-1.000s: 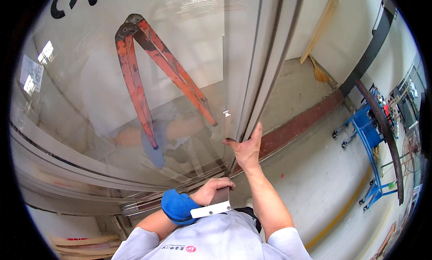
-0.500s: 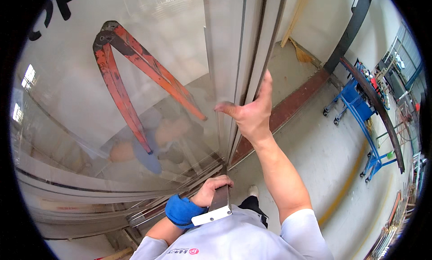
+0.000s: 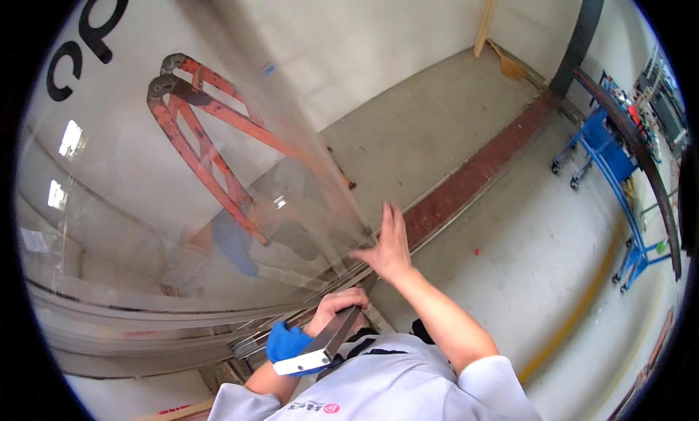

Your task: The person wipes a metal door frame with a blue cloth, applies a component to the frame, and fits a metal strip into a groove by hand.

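My left hand (image 3: 336,304), a blue band (image 3: 285,342) round its wrist, is closed around a brown metal bar (image 3: 336,335) with a white end plate, tilted toward my chest. My right hand (image 3: 389,253) has its fingers stretched out and thumb spread, with nothing in it. It is nearest to the lower corner of a large clear panel (image 3: 167,202), whose blurred frame edge (image 3: 269,71) runs up and to the left. Whether the thumb touches the panel, I cannot tell.
Behind the panel stands an orange-red ladder (image 3: 200,155). A dark red floor strip (image 3: 495,148) runs toward a broom (image 3: 510,65) by the wall. On the right are a blue wheeled rack (image 3: 619,170) and a long dark curved bar (image 3: 644,137).
The panel's frame edge has shifted left, away from my right hand, uncovering more floor and wall. My right hand has moved down and lost contact with the frame. The brown bar has tilted left.
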`<state>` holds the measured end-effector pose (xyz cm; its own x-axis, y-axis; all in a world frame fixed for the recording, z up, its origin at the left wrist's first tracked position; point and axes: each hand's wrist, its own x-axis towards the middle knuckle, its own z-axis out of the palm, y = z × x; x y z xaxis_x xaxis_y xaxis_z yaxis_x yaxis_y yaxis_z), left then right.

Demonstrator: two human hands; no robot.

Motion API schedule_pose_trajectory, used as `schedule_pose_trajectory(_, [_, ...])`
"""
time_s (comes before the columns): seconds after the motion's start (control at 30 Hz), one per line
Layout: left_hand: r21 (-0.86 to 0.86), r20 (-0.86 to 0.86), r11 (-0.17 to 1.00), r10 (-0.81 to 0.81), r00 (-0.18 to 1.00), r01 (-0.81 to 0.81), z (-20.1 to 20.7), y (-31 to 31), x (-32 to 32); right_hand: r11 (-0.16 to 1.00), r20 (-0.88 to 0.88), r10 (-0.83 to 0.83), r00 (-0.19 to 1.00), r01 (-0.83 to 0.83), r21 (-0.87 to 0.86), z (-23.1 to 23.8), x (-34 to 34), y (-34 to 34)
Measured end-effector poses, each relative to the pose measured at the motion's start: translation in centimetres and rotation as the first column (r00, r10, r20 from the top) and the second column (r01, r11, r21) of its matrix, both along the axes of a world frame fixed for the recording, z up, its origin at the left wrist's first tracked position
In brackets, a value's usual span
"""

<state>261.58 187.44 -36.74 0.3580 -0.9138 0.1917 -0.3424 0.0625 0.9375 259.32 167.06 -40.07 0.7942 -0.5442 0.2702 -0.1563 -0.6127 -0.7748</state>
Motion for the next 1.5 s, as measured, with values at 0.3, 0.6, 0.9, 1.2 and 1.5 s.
schedule_pose_trajectory(0.3, [-0.069,0.171,0.946,0.323,0.931,-0.315,2.4,-8.9,-6.0,0.947,-0.874,0.244,0.419,0.090,0.308,-21.8,-36.1,-11.4])
schedule_pose_trajectory(0.6, [0.101,-0.018,0.914,0.396,0.918,-0.392,8.5,-22.2,-8.0,0.708,-0.550,-0.079,0.831,0.435,0.556,-23.9,-53.9,-12.3])
schedule_pose_trajectory(0.9, [-0.181,-0.040,0.792,0.586,0.809,-0.582,4.8,-36.7,-4.1,0.677,-0.602,-0.157,0.783,0.529,0.512,-20.0,-39.8,-31.1])
schedule_pose_trajectory(1.2, [0.024,-0.248,0.664,0.728,0.639,-0.747,3.5,-51.6,4.2,0.783,-0.558,-0.182,0.810,0.463,0.417,-15.7,-29.6,-53.0])
schedule_pose_trajectory(1.5, [0.023,-0.425,0.497,0.790,0.441,-0.868,7.4,-53.6,7.9,0.791,-0.458,-0.188,0.869,0.410,0.453,-12.5,-21.2,-66.0])
